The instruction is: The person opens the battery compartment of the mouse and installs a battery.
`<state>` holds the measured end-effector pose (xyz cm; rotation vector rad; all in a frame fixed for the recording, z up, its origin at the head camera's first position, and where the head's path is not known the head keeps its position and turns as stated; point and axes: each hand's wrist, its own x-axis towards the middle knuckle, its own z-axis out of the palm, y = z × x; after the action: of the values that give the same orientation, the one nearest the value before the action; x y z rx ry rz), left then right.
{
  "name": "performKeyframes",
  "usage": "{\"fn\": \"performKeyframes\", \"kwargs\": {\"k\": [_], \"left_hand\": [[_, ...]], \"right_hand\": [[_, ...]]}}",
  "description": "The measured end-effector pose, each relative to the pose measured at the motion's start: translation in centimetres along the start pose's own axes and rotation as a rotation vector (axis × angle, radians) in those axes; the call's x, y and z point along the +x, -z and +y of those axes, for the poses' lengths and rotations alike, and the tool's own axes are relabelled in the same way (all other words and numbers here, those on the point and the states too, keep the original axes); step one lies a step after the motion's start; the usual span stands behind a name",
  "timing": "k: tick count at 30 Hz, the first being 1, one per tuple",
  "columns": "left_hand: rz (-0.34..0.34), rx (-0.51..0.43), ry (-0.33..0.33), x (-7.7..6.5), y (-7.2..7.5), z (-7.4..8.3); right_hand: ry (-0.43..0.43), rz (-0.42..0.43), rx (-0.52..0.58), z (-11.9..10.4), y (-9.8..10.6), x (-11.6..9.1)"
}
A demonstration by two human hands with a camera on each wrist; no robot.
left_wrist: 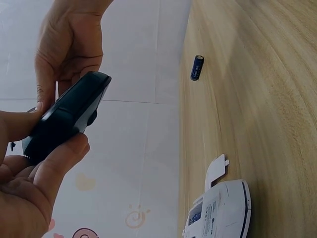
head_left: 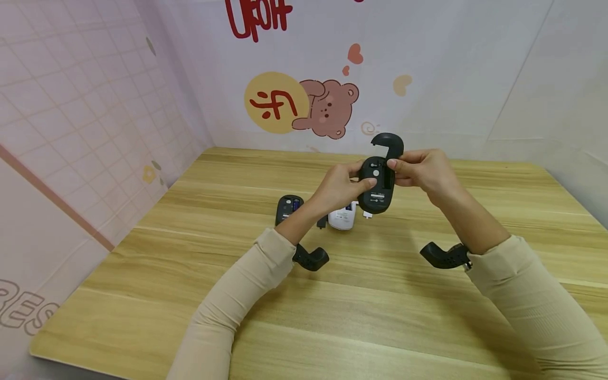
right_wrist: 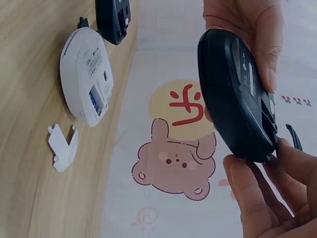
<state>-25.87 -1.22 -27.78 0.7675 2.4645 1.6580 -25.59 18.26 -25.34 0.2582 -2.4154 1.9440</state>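
A black computer mouse (head_left: 377, 199) is held up above the table, its underside with label and long dark battery slot facing me. My left hand (head_left: 338, 186) grips it, the thumb lying across the underside. At the mouse's upper right edge, my right hand (head_left: 424, 170) pinches a curved black battery cover (head_left: 395, 142), thumb in front. The cover stands off the mouse's top end. In the right wrist view the same black mouse (right_wrist: 225, 94) appears side-on, and only a thin edge of the cover (right_wrist: 293, 136) shows behind the right fingers.
On the table (head_left: 304, 316) lie a white mouse (right_wrist: 81, 74) with a battery in its opened slot, a detached white cover (right_wrist: 62, 148), a second black mouse (head_left: 286, 203) and a small black piece (head_left: 322, 222). A loose blue battery (left_wrist: 197, 68) lies farther right. A printed wall cloth (head_left: 451, 79) hangs behind.
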Motion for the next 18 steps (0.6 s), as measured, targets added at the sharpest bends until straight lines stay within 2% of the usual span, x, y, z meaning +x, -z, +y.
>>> {"fn": "performKeyframes", "kwargs": {"k": [7,13,18], "left_hand": [[-0.044,-0.039,0.027,0.19,0.08,0.02],[-0.048,-0.048,0.036,0.17,0.11,0.09],[-0.046,-0.057,0.037,0.14,0.10,0.16]], "right_hand": [[0.020,0.040,0.003,0.18,-0.03,0.09],[0.018,0.062,0.019,0.20,-0.03,0.10],[0.021,0.077,0.081,0.03,0.21,0.01]]}}
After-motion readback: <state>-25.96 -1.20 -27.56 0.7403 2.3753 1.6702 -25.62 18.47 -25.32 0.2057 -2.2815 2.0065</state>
